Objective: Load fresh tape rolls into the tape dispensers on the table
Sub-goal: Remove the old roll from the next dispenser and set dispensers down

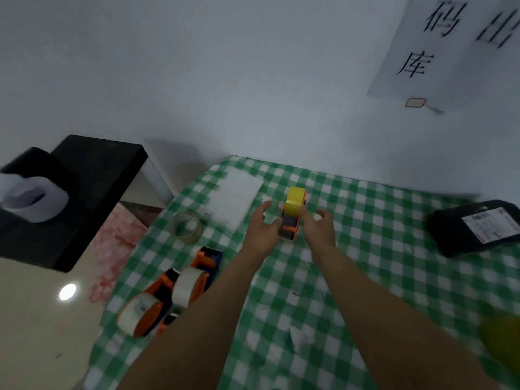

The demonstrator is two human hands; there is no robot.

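Observation:
An orange tape dispenser (pixel 289 228) holding a yellow tape roll (pixel 295 203) stands on the green checked tablecloth (pixel 351 277) near the middle. My left hand (pixel 263 228) is at its left side, thumb touching the body and fingers stretched upward. On the right side my right hand (pixel 319 226) lays one finger against the dispenser while the others spread away. Neither hand curls round it. A loose clear tape roll (pixel 187 228) lies to the left. Two more orange dispensers, one (pixel 197 280) behind the other (pixel 143 315), carry whitish rolls at the table's left edge.
A white foam sheet (pixel 239 198) lies behind the clear roll. A black parcel with a label (pixel 475 228) sits at the right. A blurred yellow-green object (pixel 502 344) shows at the lower right edge. Left of the table are a black stand (pixel 98 170) and a tissue box (pixel 28 201).

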